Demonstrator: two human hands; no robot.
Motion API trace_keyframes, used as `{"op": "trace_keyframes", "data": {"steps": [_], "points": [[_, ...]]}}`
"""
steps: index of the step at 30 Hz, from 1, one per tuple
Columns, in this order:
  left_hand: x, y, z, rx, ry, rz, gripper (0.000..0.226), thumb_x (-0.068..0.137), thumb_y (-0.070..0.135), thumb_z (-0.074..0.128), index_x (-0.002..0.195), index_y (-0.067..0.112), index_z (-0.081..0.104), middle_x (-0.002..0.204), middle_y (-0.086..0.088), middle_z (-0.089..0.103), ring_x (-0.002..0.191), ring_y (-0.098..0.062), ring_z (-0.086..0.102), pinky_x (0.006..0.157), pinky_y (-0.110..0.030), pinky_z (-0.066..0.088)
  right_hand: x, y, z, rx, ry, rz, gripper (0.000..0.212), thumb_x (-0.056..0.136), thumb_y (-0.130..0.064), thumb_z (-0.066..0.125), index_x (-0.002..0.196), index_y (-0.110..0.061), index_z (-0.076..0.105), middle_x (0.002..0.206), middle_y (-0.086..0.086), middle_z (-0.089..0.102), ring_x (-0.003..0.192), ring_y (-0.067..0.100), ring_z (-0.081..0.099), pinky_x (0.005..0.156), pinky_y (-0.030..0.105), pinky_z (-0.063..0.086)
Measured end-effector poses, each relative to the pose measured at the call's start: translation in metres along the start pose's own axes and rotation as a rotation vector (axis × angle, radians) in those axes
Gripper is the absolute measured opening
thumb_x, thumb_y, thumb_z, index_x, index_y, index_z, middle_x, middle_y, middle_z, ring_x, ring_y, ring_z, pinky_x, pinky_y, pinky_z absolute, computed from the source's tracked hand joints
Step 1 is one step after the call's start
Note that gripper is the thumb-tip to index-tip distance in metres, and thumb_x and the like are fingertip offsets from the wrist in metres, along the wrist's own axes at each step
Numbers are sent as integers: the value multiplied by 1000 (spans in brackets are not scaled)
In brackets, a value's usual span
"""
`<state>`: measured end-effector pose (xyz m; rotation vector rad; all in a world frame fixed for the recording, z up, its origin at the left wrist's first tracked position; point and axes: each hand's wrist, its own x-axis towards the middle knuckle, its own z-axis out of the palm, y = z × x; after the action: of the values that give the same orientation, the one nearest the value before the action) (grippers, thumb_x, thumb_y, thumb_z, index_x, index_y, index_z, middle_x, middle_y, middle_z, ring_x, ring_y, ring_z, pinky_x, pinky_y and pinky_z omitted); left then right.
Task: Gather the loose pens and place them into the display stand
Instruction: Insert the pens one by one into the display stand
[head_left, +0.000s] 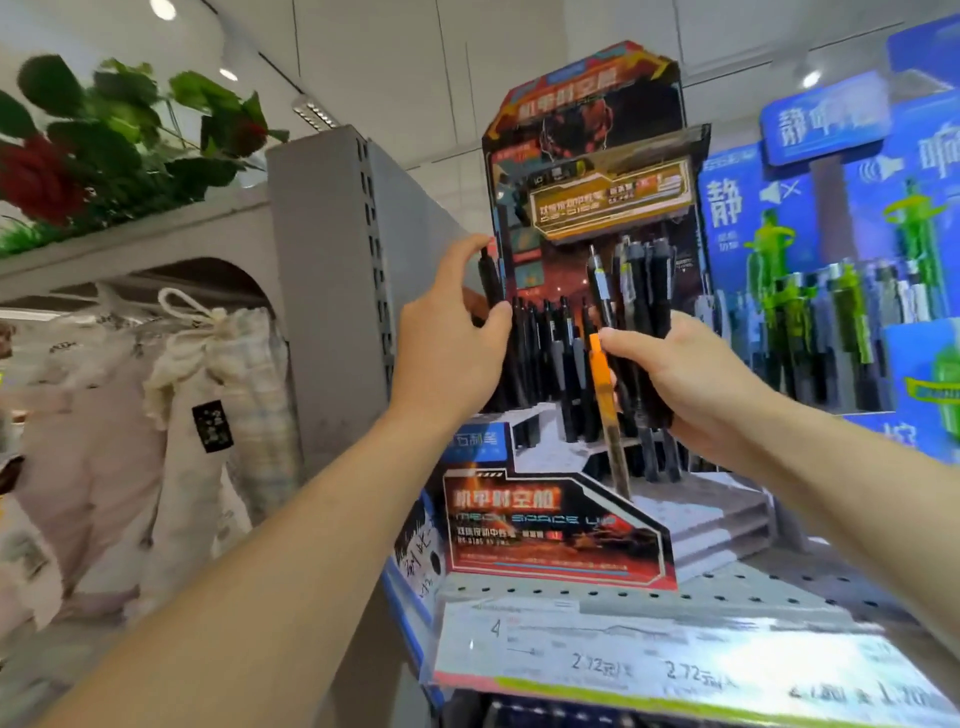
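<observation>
Here we see, far left, a red artificial rose with green leaves (47, 176) lying on top of a pale grey shelf unit (322, 249), and below it cream fabric drawstring bags (208, 374) hanging together. Moving right, our left hand (447, 343) is raised beside the left edge of the red-and-black printed cardboard display stand (561, 525); its thumb and fingers pinch a single black pen (491, 283), held upright just at the stand's left side. Within the stand a row of black pens (550, 358) stands upright in the stepped tiers. Our right hand (691, 379) is curled round a bundle of black pens (647, 291), held upright in front of the stand's right half, and an orange-barrelled pen (600, 374) sits among them at the thumb, its lower end reaching down toward the front tier. The stand rests on a perforated grey metal shelf (779, 582) with a white price-label strip (675, 660) along its front edge. Further right stands a blue cardboard display with green-and-black pens (841, 312).
</observation>
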<state>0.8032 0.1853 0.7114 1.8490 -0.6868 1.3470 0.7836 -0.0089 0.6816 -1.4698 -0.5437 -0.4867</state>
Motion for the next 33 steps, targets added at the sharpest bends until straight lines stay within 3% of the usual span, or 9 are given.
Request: {"op": "trace_keyframes", "data": {"steps": [4,9,12,14,17,19,24,29,33], "points": [[-4,-1,2,-43,46,38,51,97,21,62,136,46,40,77,28,61,69,-2,65,52,-22,58,5,5,3,-120,-13,-20,10,98,-22,65,96,-13,67,67,-6,69,72,20,67,68,37,56],[-9,-3,7,-52,113,78,45,98,21,58,137,39,45,77,32,60,68,1,62,50,-7,45,1,10,5,-130,-82,-34,9,97,-15,64,98,-7,66,79,7,69,64,20,67,64,36,53],[-11,-5,8,9,115,88,45,97,25,59,139,37,46,69,17,56,72,4,59,59,-4,43,-1,14,8,-95,-110,0,10,99,-15,62,96,-5,63,71,4,69,59,18,66,56,29,55],[-10,-5,9,61,64,84,47,96,29,59,141,35,45,65,10,55,72,0,58,63,-6,44,-2,16,10,-43,-118,28,11,100,-14,61,102,-3,60,65,1,68,58,18,66,54,27,55],[-9,-7,10,165,-52,24,53,93,36,57,143,37,41,63,9,58,60,-5,58,50,-11,42,-5,16,10,22,-135,45,17,98,-14,64,110,-2,59,68,5,67,64,21,66,60,32,57],[-10,-8,11,208,-112,-17,57,91,39,56,145,40,37,64,10,60,60,-3,58,52,-17,42,-7,14,10,64,-139,71,23,97,-14,66,115,-1,60,73,10,70,70,26,68,64,35,59],[-9,-7,11,245,-178,-58,56,90,39,53,144,37,40,73,13,61,67,-7,60,55,-23,48,-6,13,6,145,-81,80,15,91,-12,72,102,-2,70,92,21,77,88,33,77,71,42,64],[-8,-7,12,221,-176,-78,59,89,36,53,146,39,37,74,12,62,68,-9,61,55,-24,48,-7,16,7,194,-105,83,17,94,-7,66,111,-10,68,99,13,79,87,29,78,63,35,62],[-11,-7,8,135,-100,-36,53,94,32,47,146,38,39,60,6,60,58,-6,59,52,-22,45,-5,14,9,163,-116,76,21,98,-8,63,118,-13,65,101,10,79,90,28,78,64,34,62]]}}
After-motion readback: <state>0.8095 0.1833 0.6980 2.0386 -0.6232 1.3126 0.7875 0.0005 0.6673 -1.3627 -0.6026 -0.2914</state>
